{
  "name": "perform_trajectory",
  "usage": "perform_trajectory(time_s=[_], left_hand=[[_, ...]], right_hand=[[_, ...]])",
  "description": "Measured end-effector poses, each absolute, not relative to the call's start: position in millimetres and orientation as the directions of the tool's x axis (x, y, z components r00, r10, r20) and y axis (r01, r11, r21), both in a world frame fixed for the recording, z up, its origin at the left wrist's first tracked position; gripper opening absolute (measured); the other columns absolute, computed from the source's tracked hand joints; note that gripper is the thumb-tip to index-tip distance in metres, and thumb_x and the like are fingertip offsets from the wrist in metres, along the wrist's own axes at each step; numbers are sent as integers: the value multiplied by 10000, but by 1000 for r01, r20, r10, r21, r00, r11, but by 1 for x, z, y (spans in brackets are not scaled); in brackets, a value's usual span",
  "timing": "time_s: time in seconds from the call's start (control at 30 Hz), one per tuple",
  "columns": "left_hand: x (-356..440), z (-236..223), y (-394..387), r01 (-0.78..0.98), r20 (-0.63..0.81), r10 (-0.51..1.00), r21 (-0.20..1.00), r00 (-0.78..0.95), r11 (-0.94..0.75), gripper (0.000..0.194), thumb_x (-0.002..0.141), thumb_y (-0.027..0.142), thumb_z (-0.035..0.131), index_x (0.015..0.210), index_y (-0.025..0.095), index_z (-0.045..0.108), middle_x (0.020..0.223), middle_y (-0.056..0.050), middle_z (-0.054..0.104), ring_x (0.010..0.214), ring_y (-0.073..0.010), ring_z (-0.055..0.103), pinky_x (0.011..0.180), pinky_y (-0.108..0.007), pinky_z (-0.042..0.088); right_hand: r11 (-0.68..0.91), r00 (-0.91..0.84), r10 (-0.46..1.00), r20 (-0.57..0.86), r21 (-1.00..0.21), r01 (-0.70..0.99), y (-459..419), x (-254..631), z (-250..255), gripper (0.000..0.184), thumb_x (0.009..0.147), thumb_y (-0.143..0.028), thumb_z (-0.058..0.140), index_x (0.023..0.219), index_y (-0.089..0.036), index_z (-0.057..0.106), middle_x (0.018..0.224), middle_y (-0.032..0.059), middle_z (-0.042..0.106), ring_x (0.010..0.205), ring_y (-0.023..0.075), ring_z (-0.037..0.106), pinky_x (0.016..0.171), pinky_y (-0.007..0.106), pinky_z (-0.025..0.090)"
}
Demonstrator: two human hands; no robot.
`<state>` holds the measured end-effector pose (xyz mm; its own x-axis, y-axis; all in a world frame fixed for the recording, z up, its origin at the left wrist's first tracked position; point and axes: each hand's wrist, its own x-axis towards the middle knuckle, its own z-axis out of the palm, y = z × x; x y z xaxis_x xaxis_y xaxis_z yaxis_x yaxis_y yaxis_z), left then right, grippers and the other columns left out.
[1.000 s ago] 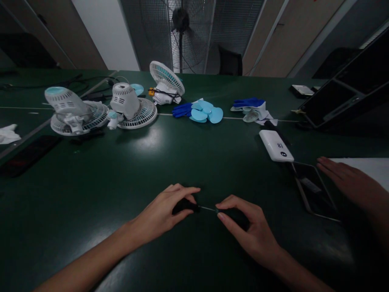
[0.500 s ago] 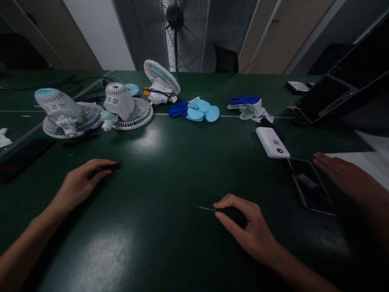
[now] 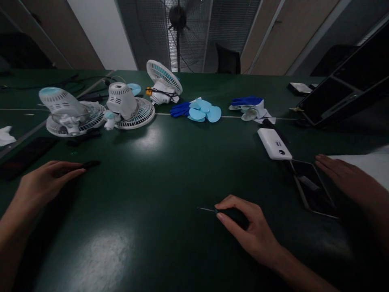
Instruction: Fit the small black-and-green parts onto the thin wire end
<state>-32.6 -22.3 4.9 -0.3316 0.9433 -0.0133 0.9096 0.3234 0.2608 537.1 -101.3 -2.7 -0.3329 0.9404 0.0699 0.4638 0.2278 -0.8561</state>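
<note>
My right hand (image 3: 247, 229) rests low on the green table, its fingers wrapped round the dark handle of a screwdriver (image 3: 235, 215). The thin metal shaft points left, close to the tabletop. Over on the left, my left hand (image 3: 50, 180) pinches one end of a small dark elongated piece (image 3: 91, 164) between thumb and fingers. Its exact kind is too dark to make out. Beyond that hand lie several black pieces (image 3: 83, 138) and a dark flat panel (image 3: 28, 156).
White fan units (image 3: 121, 101) stand along the table's far left. A light-blue fan blade (image 3: 205, 110) lies by blue-and-white gloves (image 3: 247, 106). On the right are a white power bank (image 3: 274, 144), a phone (image 3: 314, 188), another person's hand (image 3: 343, 174) and a black frame (image 3: 346, 81).
My left hand has moved left across the table with the small dark piece. My right hand stays nearly still with the screwdriver. The view has shifted slightly.
</note>
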Motion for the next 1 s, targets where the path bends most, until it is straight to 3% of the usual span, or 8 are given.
perform_trajectory(time_s=[0.13,0.3,0.47,0.57,0.73,0.83,1.0], left_hand=[[-29,9,-24,914,-9,942,240,-335,327,275,811,444,673,982,266,793,1098,17,789,906,-222,728,689,-255,525],[-15,9,-29,886,71,903,242,-423,396,390,840,505,660,1105,237,758,917,-12,777,808,-226,732,626,-255,519],[10,13,-37,883,234,892,371,-388,287,439,872,543,661,1183,238,721,1069,-8,777,925,-222,737,769,-282,562],[26,15,-40,868,252,904,452,-346,207,465,871,576,659,1166,224,730,1098,-29,780,917,-233,738,796,-307,575],[32,7,-36,878,259,945,475,-198,53,471,863,577,670,1165,220,727,1177,-43,768,1056,-260,722,1035,-384,522],[29,0,-34,892,229,959,449,-167,48,438,851,551,699,1167,248,728,1199,-11,762,1060,-251,724,1022,-367,524],[30,-1,-35,906,302,928,416,-219,78,432,872,561,677,1178,261,730,1177,12,759,1005,-235,722,904,-317,551]], right_hand=[[237,-329,941,84,-855,461,-102,537,-3,103,984,-258,684,1071,-242,737,991,47,782,900,228,759,750,324,600],[236,-324,942,81,-847,476,-103,537,-4,93,982,-255,687,1061,-246,736,985,42,782,906,227,761,759,324,603],[248,-329,940,91,-843,478,-102,537,-3,98,982,-252,686,1065,-244,737,981,45,785,894,228,764,749,322,609],[257,-332,938,98,-840,478,-101,536,-3,94,981,-245,684,1059,-244,736,971,42,785,882,226,764,741,321,607],[240,-331,940,82,-849,471,-102,537,-4,84,985,-257,682,1055,-250,727,985,37,780,903,225,758,766,333,595],[225,-330,942,64,-849,478,-103,537,-3,81,988,-260,678,1053,-251,725,985,33,776,907,225,754,788,344,588],[212,-341,939,44,-855,473,-102,536,-2,86,995,-266,672,1064,-252,721,989,35,772,907,226,750,775,343,582]])
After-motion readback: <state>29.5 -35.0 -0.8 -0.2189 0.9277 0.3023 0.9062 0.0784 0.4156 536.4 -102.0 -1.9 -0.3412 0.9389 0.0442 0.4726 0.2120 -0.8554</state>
